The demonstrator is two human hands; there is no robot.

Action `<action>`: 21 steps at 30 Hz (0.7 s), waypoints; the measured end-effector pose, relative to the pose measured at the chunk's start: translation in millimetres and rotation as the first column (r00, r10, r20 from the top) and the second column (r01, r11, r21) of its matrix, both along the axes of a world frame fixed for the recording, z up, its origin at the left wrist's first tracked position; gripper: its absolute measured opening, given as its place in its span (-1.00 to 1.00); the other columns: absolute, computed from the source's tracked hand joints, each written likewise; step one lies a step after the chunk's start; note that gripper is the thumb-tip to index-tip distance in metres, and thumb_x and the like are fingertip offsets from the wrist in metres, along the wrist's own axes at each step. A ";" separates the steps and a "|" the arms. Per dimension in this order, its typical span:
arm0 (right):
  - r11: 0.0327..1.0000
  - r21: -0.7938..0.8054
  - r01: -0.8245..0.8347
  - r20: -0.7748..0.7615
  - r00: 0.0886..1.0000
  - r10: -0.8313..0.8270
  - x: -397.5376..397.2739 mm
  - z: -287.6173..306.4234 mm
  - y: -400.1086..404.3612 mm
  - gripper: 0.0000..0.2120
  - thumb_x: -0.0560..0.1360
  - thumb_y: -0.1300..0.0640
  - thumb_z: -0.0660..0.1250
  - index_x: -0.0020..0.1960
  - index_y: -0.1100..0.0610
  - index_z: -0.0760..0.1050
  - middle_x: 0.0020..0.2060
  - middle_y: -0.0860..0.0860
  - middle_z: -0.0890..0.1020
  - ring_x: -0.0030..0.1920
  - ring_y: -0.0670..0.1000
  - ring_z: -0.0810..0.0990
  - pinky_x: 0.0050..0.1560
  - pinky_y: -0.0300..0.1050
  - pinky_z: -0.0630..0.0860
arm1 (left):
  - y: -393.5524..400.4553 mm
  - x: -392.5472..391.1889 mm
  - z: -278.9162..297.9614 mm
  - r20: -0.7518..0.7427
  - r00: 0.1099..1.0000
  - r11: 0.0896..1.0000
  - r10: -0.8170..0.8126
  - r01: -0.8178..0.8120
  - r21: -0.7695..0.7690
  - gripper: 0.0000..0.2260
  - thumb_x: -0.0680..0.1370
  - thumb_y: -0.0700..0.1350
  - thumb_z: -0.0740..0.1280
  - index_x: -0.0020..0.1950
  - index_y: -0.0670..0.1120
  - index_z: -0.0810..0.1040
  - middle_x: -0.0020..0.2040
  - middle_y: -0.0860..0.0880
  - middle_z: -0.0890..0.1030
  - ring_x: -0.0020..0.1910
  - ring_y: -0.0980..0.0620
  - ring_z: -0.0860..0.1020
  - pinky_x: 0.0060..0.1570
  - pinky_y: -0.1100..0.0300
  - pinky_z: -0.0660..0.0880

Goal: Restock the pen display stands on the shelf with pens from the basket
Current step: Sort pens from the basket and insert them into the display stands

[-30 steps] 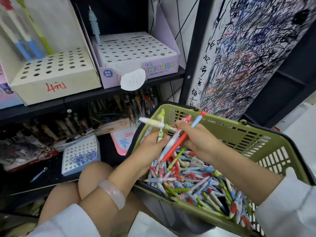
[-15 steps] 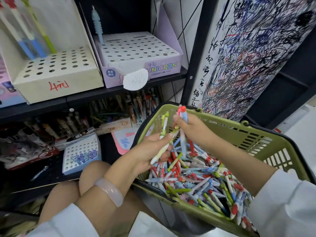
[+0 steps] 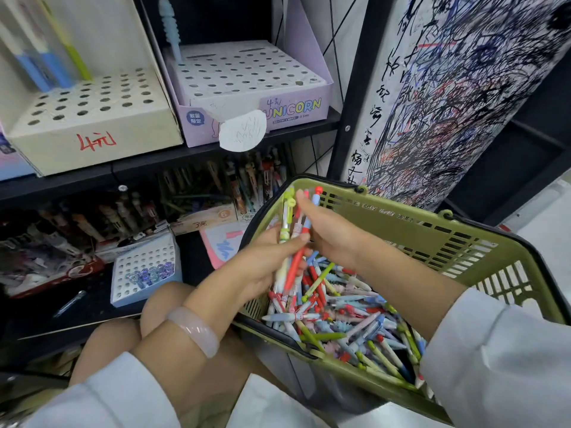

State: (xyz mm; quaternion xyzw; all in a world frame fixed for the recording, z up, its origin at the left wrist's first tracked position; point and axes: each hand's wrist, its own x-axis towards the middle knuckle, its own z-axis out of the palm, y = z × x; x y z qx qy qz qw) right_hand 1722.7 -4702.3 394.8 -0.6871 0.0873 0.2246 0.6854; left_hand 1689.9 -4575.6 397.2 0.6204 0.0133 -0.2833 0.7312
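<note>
Blurred lower-shelf pens (image 3: 253, 180); brands unreadable

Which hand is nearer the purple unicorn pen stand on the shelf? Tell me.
Left. The left hand grips a bunch of pens over the basket's near-shelf edge, below the purple unicorn stand. The right hand touches the same bunch from farther right.

Head camera looks steeply down, close over the basket (image 3: 432, 242) toward the shelf (image 3: 154, 162).

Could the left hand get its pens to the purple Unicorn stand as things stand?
Probably yes: the left hand grips pens below the Unicorn stand, whose holes face up, nothing between.
</note>
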 end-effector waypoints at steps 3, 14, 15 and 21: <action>1.000 -0.022 0.006 -0.091 0.996 -0.008 4.7 -15.8 -11.1 -0.32 0.49 -0.38 -0.09 0.28 0.09 0.44 0.27 0.13 0.52 0.27 0.10 0.48 0.33 0.11 0.37 | 11.0 10.1 -6.2 0.012 0.996 0.988 0.085 -0.086 0.129 -0.93 0.53 -0.22 0.32 0.00 -0.17 0.52 -0.39 -0.02 0.53 -0.54 0.16 0.45 -0.49 0.32 0.44; 0.721 -0.660 0.210 0.151 0.978 -0.146 12.7 -111.1 -16.5 -0.57 0.63 -0.03 0.07 -0.27 0.22 0.40 -0.38 0.12 0.43 -0.37 0.04 0.40 -0.28 -0.11 0.35 | 8.1 6.0 -18.3 0.051 0.973 0.957 0.225 -0.230 0.177 -0.83 0.50 -0.37 0.30 -0.17 -0.11 0.51 -0.47 0.00 0.56 -0.53 0.18 0.53 -0.44 0.34 0.52; 0.611 -0.787 0.085 0.080 0.996 -0.036 10.8 -118.1 -19.3 -0.67 0.60 0.00 0.15 -0.24 0.18 0.36 -0.40 0.08 0.35 -0.38 0.03 0.37 -0.33 -0.14 0.28 | 7.7 5.6 -15.0 0.032 0.977 0.966 0.213 -0.215 0.140 -0.85 0.52 -0.35 0.29 -0.13 -0.12 0.50 -0.41 -0.05 0.57 -0.51 0.16 0.55 -0.43 0.33 0.53; 0.411 -0.792 -0.452 -0.353 0.887 0.296 14.6 -133.0 -8.7 -0.71 0.54 -0.07 0.24 -0.21 0.13 0.34 -0.34 0.07 0.37 -0.34 0.02 0.39 -0.29 -0.10 0.37 | 9.9 3.3 -7.7 0.069 0.980 0.977 0.187 -0.193 0.090 -0.87 0.53 -0.34 0.28 -0.08 -0.11 0.48 -0.36 -0.05 0.56 -0.53 0.13 0.51 -0.47 0.30 0.50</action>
